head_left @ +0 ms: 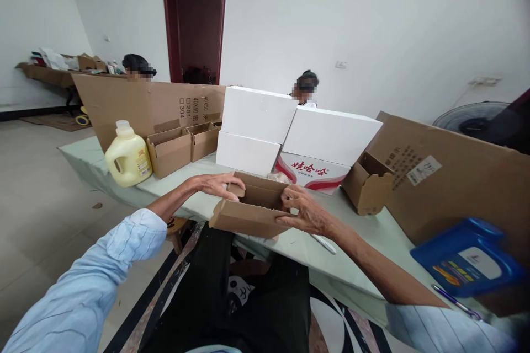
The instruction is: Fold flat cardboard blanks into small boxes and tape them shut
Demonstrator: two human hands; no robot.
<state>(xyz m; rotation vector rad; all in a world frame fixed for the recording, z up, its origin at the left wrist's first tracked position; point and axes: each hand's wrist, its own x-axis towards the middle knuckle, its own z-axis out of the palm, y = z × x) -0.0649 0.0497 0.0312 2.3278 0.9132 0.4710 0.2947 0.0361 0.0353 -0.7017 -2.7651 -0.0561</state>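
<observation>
Brown corrugated cardboard box [252,207] at bench [364,231] near edge, top flaps unfolded; left hand [217,183], right hand [304,210] each clasping box end.

Pale green surface [364,231] carrying the lot. Yellow jug [128,157] with white cap at far left edge, upright. Just beside it, two small open brown cartons [169,151] side by side. Behind them, large flat cardboard sheet [136,102] standing on edge. Centre: stacked white boxes [290,129], one red-and-white printed carton [314,172] underneath. Right of that, another small open carton [368,185], tilted. Big cardboard panel [459,187] leaning at right. Blue container [467,265] in front of it, near edge, blurred. Pen [455,302] just beside it. Two people behind the stacks. Dark red doorway [194,25] in back wall. Fan [472,118] at far right.
</observation>
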